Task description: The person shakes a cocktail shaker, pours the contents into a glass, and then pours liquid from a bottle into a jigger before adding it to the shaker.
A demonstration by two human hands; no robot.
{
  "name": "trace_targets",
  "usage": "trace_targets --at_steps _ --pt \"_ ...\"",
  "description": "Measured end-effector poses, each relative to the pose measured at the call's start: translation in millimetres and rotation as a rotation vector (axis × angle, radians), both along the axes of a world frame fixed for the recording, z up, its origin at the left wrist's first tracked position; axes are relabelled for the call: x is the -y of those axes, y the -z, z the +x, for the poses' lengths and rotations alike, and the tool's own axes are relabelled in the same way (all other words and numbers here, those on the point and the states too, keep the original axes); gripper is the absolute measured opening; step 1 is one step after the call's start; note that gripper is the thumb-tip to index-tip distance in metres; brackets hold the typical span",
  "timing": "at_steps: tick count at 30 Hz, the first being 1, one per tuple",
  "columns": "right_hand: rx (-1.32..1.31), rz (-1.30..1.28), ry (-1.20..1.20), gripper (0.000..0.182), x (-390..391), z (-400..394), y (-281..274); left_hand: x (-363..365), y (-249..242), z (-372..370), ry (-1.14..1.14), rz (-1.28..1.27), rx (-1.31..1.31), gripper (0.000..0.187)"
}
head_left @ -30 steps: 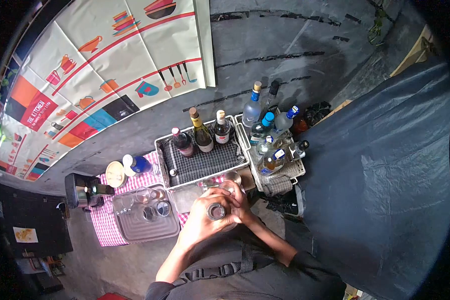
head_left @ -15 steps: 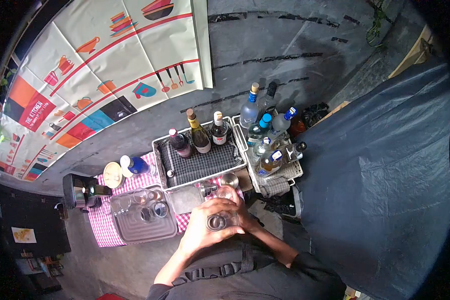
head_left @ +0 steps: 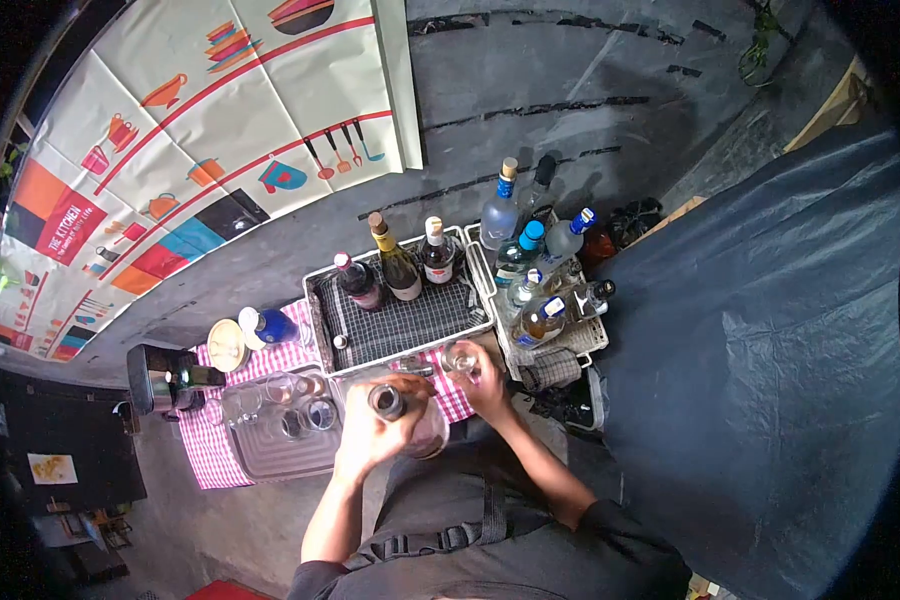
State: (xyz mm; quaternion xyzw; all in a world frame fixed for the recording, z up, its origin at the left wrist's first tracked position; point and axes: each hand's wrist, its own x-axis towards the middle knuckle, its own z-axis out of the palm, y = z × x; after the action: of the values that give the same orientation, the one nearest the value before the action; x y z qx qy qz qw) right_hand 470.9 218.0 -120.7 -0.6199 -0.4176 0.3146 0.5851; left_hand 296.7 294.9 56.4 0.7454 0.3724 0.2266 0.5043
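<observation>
My left hand [head_left: 370,430] is wrapped round the neck of a clear glass carafe [head_left: 428,437], its round mouth tilted up toward me. The rounded body shows below and right of my fingers. My right hand [head_left: 488,388] is farther forward, fingers closed round the side of a small shiny round cup [head_left: 460,357] at the table's right end. A small clear jigger-like piece [head_left: 417,368] lies between the hands, just beyond the left one. Left of my left hand is a ribbed grey tray [head_left: 285,460] holding several glasses [head_left: 320,413].
A white wire basket [head_left: 400,357] behind my hands holds three bottles. To its right, another basket [head_left: 592,345] is crowded with several bottles. A blue bottle [head_left: 270,328], a pale bowl [head_left: 227,345] and a black appliance [head_left: 160,380] stand leftward. A dark sheet [head_left: 750,340] hangs at right.
My hands were together round the glass carafe. The left has since moved left and turned it, mouth up; the right has let go and reached forward to the shiny cup.
</observation>
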Motion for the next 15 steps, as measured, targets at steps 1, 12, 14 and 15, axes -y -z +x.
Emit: trace_targets --at_steps 1,12,14,15 --pt "0.100 0.020 0.019 0.062 0 5 0 -3 -3 2 0.006 0.022 -0.038 0.014" --pt "0.058 0.043 -0.098 0.060 -7 10 15 -26 67 12 0.095 0.017 -0.468 0.035" --pt "0.054 0.006 -0.104 0.059 -6 11 19 -29 68 20 0.140 -0.056 -0.562 0.040" --pt "0.053 -0.029 -0.111 0.058 -6 12 19 -30 70 24 0.143 -0.031 -0.624 0.041"
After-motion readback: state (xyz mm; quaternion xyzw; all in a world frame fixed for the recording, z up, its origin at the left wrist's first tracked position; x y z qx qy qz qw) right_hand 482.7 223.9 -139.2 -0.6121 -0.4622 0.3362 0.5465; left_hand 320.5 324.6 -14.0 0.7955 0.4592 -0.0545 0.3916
